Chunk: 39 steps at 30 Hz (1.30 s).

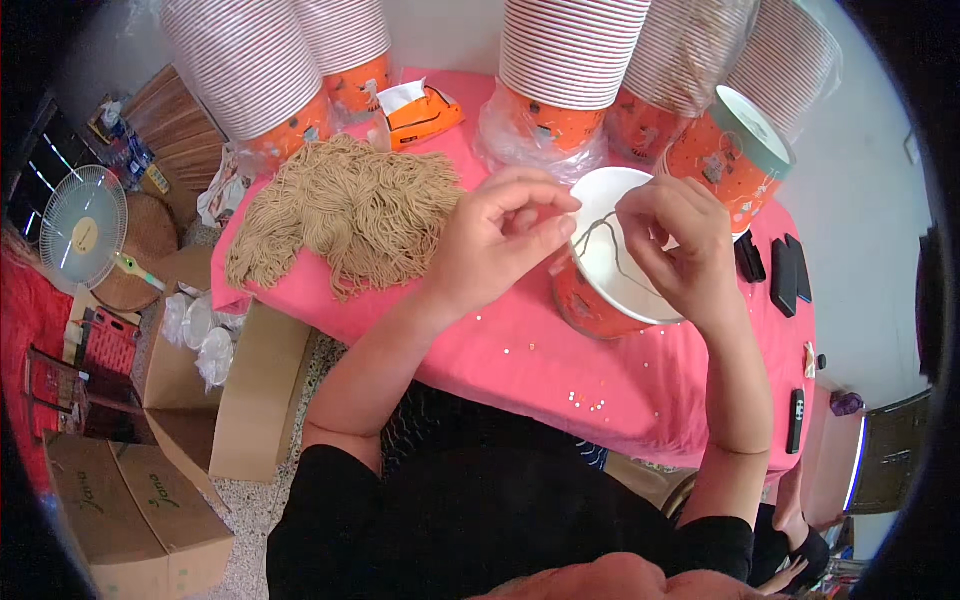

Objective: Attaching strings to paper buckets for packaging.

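A thin tan cord hangs in a loop over the mouth of an orange-and-white paper bucket. My right hand pinches the cord above the bucket's right side. At the left rim, my left hand is closed with thumb and forefinger drawn close together at the cord's other side; the exact grip at the fingertips is hard to see. The bucket stands tilted on the pink tablecloth, its white inside facing up. Left of my left hand lies a large heap of tan cords.
Tall stacks of nested paper buckets line the back. A lidded bucket stands at the back right, an orange tissue pack at the back. Black phone-like items lie right. Left are a fan and an open carton.
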{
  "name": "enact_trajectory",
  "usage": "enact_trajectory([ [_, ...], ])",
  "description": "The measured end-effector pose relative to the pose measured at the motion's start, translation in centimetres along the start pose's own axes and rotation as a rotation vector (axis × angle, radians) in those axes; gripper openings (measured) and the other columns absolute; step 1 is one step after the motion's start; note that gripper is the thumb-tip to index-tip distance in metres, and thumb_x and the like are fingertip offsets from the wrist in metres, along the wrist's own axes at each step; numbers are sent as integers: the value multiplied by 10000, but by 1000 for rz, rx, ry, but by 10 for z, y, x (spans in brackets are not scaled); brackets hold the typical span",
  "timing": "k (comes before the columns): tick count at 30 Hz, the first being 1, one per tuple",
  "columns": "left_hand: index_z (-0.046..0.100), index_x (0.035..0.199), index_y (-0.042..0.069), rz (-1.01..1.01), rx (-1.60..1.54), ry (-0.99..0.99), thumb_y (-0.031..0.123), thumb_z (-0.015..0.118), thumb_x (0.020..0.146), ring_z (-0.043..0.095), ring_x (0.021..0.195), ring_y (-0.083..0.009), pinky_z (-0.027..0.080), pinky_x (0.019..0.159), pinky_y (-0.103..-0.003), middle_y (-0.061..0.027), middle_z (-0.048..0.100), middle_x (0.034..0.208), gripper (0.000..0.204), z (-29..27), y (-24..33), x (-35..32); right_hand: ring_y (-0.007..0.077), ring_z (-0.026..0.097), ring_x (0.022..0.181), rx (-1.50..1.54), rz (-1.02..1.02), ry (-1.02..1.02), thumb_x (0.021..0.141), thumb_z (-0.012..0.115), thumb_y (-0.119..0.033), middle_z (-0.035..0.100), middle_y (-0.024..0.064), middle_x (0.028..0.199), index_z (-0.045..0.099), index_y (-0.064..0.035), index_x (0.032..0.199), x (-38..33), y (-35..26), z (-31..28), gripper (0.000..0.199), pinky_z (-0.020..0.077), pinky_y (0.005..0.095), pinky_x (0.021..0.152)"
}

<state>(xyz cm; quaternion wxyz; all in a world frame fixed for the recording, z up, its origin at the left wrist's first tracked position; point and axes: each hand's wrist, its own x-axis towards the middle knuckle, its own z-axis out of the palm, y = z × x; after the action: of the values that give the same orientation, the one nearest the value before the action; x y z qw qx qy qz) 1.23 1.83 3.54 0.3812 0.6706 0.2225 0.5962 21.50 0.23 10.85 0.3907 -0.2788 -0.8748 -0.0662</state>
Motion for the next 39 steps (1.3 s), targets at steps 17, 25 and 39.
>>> enact_trajectory([
  [17,598,1017,-23,-228,-73,-220,25,608,907,575,893,-79,477,795,-227,-27,612,976,120,6,25,1,114,534,582,462,313,-127,840,628,-77,560,50,649,634,2,805,-2,-11,-4,86,412,285,525],
  [25,617,943,13,-87,64,-189,19,638,864,543,850,-73,451,728,-233,-11,571,901,82,5,7,-9,102,483,566,1262,587,188,895,495,-135,553,34,661,588,-5,793,6,4,-19,189,373,243,544],
  [39,650,837,59,423,620,-77,124,716,746,616,711,-238,510,589,-340,-89,613,861,130,0,25,-13,61,354,459,1228,575,210,941,518,-156,533,25,641,612,-11,871,7,26,-25,187,342,239,511],
])
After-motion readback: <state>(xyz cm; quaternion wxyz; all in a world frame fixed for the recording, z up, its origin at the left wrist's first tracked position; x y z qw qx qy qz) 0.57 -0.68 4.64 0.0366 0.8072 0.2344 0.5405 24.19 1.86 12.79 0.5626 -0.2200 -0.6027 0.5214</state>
